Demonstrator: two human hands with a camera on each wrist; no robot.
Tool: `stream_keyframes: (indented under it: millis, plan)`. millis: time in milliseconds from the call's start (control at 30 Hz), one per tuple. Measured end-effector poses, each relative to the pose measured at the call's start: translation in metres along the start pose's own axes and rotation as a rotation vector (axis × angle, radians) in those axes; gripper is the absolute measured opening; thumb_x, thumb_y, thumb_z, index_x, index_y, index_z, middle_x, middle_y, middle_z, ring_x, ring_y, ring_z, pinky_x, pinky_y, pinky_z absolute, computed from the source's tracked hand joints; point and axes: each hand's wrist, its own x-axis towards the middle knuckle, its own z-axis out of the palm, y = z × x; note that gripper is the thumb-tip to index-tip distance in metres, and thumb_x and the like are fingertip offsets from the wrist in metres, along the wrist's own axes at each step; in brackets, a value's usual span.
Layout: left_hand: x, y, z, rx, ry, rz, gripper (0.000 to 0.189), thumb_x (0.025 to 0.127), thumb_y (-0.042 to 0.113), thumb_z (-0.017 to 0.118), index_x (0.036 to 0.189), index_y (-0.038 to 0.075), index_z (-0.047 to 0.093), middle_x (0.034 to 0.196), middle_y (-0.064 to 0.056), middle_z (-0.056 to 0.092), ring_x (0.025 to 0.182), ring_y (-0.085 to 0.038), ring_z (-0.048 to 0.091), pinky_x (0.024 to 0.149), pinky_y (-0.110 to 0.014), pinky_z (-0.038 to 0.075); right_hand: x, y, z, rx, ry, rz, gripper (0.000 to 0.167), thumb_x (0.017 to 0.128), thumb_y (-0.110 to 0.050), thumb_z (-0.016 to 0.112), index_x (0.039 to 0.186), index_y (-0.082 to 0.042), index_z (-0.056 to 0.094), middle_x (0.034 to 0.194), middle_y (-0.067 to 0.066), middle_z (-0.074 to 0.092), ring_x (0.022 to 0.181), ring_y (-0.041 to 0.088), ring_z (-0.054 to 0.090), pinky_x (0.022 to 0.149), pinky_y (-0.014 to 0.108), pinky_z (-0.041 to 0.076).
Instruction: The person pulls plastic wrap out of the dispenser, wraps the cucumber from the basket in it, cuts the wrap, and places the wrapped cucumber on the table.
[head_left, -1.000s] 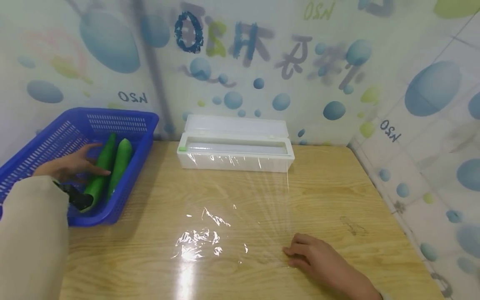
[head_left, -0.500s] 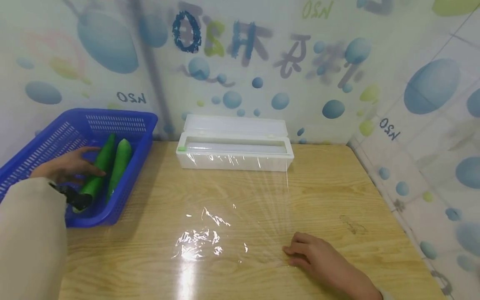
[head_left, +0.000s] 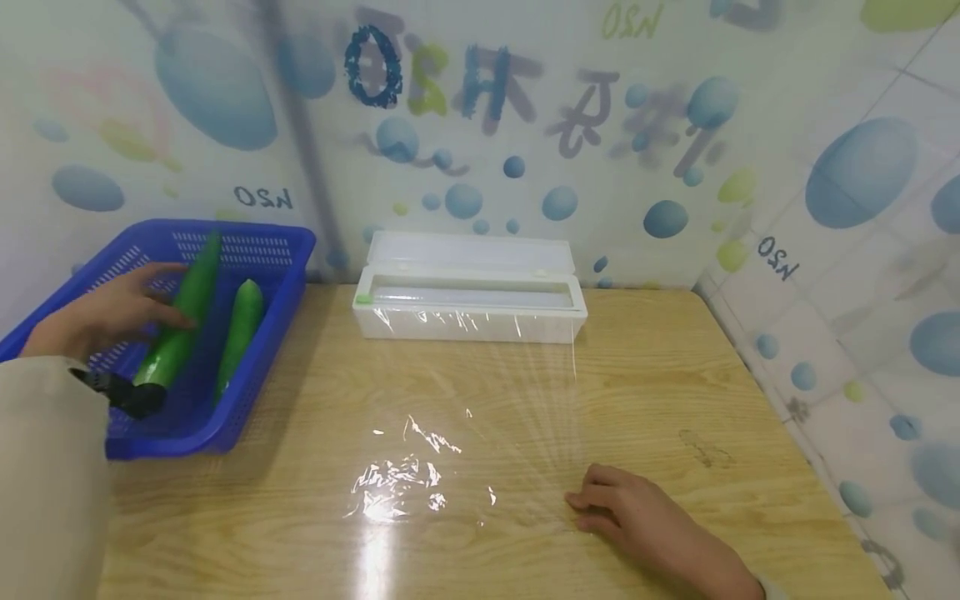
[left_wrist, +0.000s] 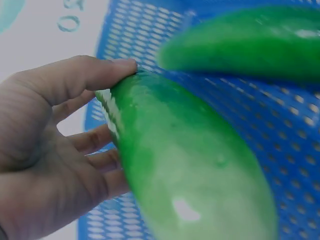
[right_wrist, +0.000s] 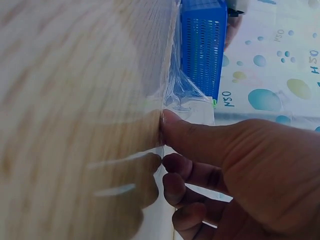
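Observation:
My left hand point(head_left: 123, 307) grips a long green cucumber point(head_left: 183, 312), thumb on one side and fingers on the other. The cucumber is tilted above the floor of the blue basket point(head_left: 309, 242). A second cucumber point(head_left: 242, 333) lies along the basket's right side. Low on the right, my right hand point(head_left: 641, 521) holds a corner of clear cling film point(head_left: 405, 479) down at the wooden table. In the right wrist view, thumb and forefinger meet at the gathered film edge. Creases fan from these fingertips toward the white cling film box point(head_left: 471, 325), whose lid stands up.
A film roll point(head_left: 472, 296) sits inside the white box, near the back wall. The wooden table point(head_left: 675, 358) meets a patterned wall point(head_left: 465, 150) behind and a tiled one point(head_left: 862, 275) at right. The spread film covers the table's middle.
My left hand has raised its cucumber off the basket floor and shifted it left and up, away from the other cucumber. My right hand and the film stay as they were.

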Motion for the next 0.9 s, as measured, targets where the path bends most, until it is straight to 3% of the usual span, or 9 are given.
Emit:
stream_keyframes:
  millis: [100, 333, 533, 700, 800, 900]
  plan:
    - [-0.001, 0.018, -0.006, 0.041, 0.045, 0.038, 0.099, 0.087, 0.013, 0.069, 0.151, 0.004, -0.007, 0.137, -0.047, 0.014, 0.114, -0.061, 0.036, 0.078, -0.058, 0.049, 0.000, 0.000, 0.000, 0.006, -0.004, 0.004, 0.023, 0.087, -0.016, 0.070, 0.109, -0.013, 0.072, 0.088, -0.017, 0.051, 0.072, -0.005, 0.044, 0.060, 0.014, 0.041]
    - [-0.003, 0.067, -0.009, 0.178, 0.154, 0.163, 0.092, 0.082, 0.009, 0.074, 0.153, 0.011, 0.014, 0.136, -0.038, 0.031, 0.111, -0.053, 0.044, 0.068, -0.037, 0.051, 0.000, -0.001, -0.001, 0.034, -0.024, 0.017, 0.023, 0.086, -0.015, 0.070, 0.109, -0.011, 0.072, 0.089, -0.016, 0.052, 0.072, -0.006, 0.046, 0.060, 0.014, 0.043]
    - [-0.012, 0.107, -0.004, 0.219, 0.153, 0.239, 0.090, 0.083, 0.012, 0.075, 0.153, 0.022, 0.019, 0.139, -0.033, 0.035, 0.118, -0.055, 0.040, 0.067, -0.035, 0.050, 0.000, -0.001, -0.002, 0.052, -0.045, 0.032, 0.024, 0.088, -0.018, 0.068, 0.111, -0.011, 0.071, 0.091, -0.016, 0.053, 0.071, -0.005, 0.046, 0.059, 0.015, 0.043]
    - [-0.024, 0.140, 0.011, 0.241, 0.150, 0.336, 0.088, 0.082, 0.013, 0.076, 0.152, 0.026, 0.024, 0.139, -0.028, 0.038, 0.118, -0.051, 0.042, 0.065, -0.025, 0.050, 0.000, -0.001, -0.002, 0.039, -0.041, 0.028, 0.024, 0.088, -0.017, 0.069, 0.111, -0.011, 0.071, 0.091, -0.016, 0.053, 0.071, -0.006, 0.046, 0.060, 0.015, 0.043]
    - [-0.029, 0.157, 0.026, 0.267, 0.143, 0.405, 0.087, 0.081, 0.009, 0.077, 0.151, 0.025, 0.028, 0.138, -0.026, 0.041, 0.115, -0.048, 0.047, 0.065, -0.027, 0.051, -0.001, -0.001, -0.002, 0.027, -0.030, 0.020, 0.024, 0.087, -0.016, 0.070, 0.110, -0.011, 0.071, 0.090, -0.016, 0.053, 0.071, -0.006, 0.045, 0.060, 0.014, 0.043]
    - [-0.032, 0.171, 0.041, 0.261, 0.122, 0.439, 0.085, 0.080, 0.004, 0.076, 0.150, 0.025, 0.031, 0.135, -0.024, 0.044, 0.112, -0.047, 0.050, 0.067, -0.036, 0.054, 0.000, 0.000, -0.001, 0.019, -0.017, 0.008, 0.024, 0.087, -0.016, 0.070, 0.110, -0.011, 0.071, 0.090, -0.015, 0.053, 0.072, -0.006, 0.045, 0.060, 0.014, 0.043]
